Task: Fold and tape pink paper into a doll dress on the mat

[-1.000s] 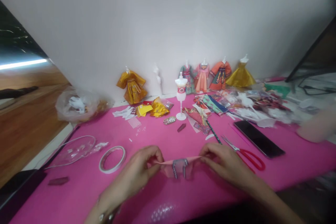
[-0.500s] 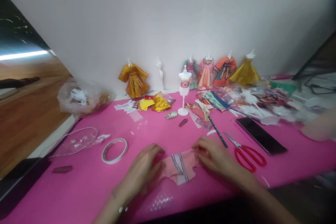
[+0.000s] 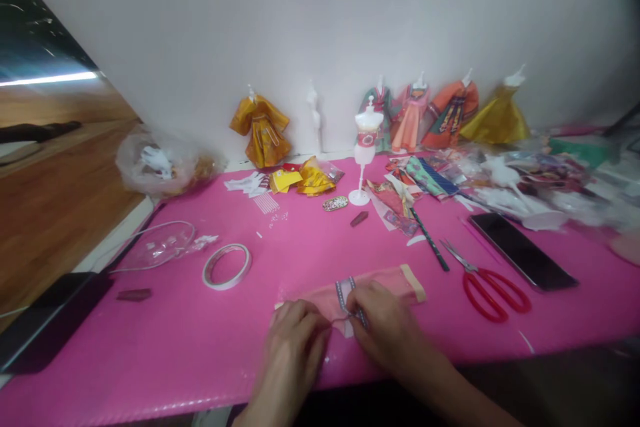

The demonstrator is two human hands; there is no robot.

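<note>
A small pink doll garment (image 3: 385,280) with cream cuffs and patterned grey-blue trim lies spread on the pink table (image 3: 165,360) near its front edge. My left hand (image 3: 300,337) is closed on the lower left part of the garment, fingertips pressed together at the cloth. Beside the trim, my right hand (image 3: 383,323) pinches the garment's middle, close to the left fingertips. Both hands cover part of its lower edge. Behind them, a white mini mannequin (image 3: 369,140) with a pink band stands upright.
A tape roll (image 3: 227,267) lies left; red-handled scissors (image 3: 493,290) and a black phone (image 3: 523,252) lie right. Dressed doll forms, including a golden robe (image 3: 261,130), stand along the wall. Fabric pieces (image 3: 395,203) and plastic bags (image 3: 150,163) lie farther back.
My right hand has moved left from the garment's right side to its middle, uncovering the right sleeve. My left hand is now closer to the trim. The camera view has shifted.
</note>
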